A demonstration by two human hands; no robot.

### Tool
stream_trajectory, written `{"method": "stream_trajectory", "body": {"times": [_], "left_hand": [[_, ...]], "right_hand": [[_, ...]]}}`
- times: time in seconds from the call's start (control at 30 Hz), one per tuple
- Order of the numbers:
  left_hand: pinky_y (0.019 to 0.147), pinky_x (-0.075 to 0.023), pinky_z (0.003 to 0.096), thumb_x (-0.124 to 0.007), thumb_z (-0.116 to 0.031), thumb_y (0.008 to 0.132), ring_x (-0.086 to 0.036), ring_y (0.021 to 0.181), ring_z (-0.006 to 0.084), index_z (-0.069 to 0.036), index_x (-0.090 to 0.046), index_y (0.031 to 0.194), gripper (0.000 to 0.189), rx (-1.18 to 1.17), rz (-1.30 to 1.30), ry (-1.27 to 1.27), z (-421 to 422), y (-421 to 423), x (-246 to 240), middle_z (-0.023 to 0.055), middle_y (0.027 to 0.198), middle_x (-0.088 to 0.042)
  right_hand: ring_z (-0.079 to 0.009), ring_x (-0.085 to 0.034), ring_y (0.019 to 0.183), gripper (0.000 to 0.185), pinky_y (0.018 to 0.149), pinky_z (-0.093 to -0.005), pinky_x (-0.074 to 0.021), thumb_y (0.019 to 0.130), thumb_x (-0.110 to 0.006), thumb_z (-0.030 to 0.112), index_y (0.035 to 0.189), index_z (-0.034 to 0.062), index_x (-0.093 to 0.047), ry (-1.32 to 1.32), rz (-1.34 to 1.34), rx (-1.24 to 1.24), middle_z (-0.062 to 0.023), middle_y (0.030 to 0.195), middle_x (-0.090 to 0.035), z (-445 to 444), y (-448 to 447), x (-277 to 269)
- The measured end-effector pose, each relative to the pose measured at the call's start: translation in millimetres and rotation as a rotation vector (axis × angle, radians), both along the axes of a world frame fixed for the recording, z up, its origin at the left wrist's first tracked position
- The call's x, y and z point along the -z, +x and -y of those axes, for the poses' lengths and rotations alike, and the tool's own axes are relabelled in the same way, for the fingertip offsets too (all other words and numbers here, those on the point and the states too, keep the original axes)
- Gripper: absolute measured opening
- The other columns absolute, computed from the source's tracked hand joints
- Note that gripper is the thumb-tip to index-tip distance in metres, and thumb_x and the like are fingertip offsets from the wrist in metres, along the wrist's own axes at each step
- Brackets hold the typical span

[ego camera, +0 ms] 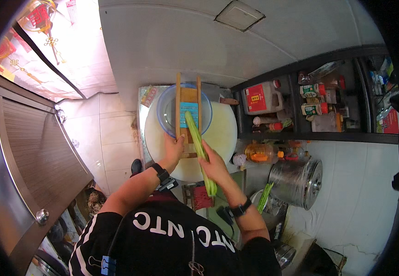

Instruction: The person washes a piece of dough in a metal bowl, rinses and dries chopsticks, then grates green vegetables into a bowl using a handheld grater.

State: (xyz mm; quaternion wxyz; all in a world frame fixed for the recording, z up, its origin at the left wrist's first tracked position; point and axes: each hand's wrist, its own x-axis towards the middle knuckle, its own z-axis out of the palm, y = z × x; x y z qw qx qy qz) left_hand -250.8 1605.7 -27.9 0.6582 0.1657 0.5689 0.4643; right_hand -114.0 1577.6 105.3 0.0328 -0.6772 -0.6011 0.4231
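A wooden-framed grater [188, 95] with a blue grating plate [194, 109] lies across a clear blue-rimmed plastic bowl [166, 110]. My left hand [173, 150] grips the grater's near left rail, close against the bowl's rim. In my right hand [215, 164] is a long peeled green vegetable stem [195, 134], held around its middle. Its far tip rests over the grating plate, while the lower end slants back toward my body. What lies in the bowl is hard to make out. Beneath the bowl is a round, pale cutting board [222, 134].
Bottles and jars fill a dark shelf [265, 135] on the right. Below it stand an oil bottle [261, 153] and a lidded metal pot [296, 183]. More green stems [265, 197] lie near my right forearm. At left is a brown door [44, 148]; a stool [203, 197] sits under the board.
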Motion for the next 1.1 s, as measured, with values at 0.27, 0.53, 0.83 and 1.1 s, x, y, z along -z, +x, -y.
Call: {"method": "stream_trajectory", "body": {"times": [0.27,0.53,0.83,1.1], "left_hand": [[0.049,-0.0456,0.0266,-0.065,-0.008,0.094,-0.055,0.063,0.0125,-0.007,-0.032,0.137,0.054,0.006,0.061,-0.026,-2.0,-0.8,1.2,0.0085,0.103,-0.059],[0.049,-0.0453,0.0274,-0.064,-0.006,0.095,-0.055,0.064,0.0109,-0.009,-0.032,0.134,0.050,-0.008,0.022,0.070,1.7,-0.5,-5.2,0.0073,0.098,-0.057],[0.045,-0.0442,0.0285,-0.064,-0.008,0.094,-0.052,0.055,0.0125,-0.007,-0.033,0.127,0.045,0.045,-0.006,0.092,-1.5,-3.1,-5.7,0.0084,0.091,-0.057],[0.041,-0.0407,0.0284,-0.064,-0.006,0.094,-0.049,0.049,0.0134,-0.008,-0.032,0.127,0.046,-0.030,0.029,0.023,-0.8,1.9,-7.1,0.0086,0.086,-0.056]], "right_hand": [[-0.0387,-0.050,0.134,0.071,0.107,-0.0410,-0.0416,0.094,-0.062,0.018,0.156,0.0048,-0.031,0.045,0.079,-0.154,-0.0275,0.145,-0.050,18.6,10.9,-6.9],[-0.0449,-0.056,0.118,0.066,0.098,-0.0453,-0.0467,0.096,-0.059,0.022,0.153,0.0028,-0.033,0.271,-0.030,-0.015,-0.0292,0.128,-0.059,-44.7,-3.2,19.4],[-0.0371,-0.047,0.138,0.072,0.112,-0.0399,-0.0377,0.093,-0.062,0.016,0.156,0.0035,-0.030,-0.012,-0.058,-0.014,-0.0253,0.147,-0.049,-12.7,-2.6,-16.8],[-0.0144,-0.061,0.080,0.033,0.061,-0.0312,-0.0556,0.095,-0.067,0.012,0.124,0.0021,-0.054,-0.328,-0.820,0.784,-0.0070,0.100,-0.063,6.8,24.0,42.0]]}}
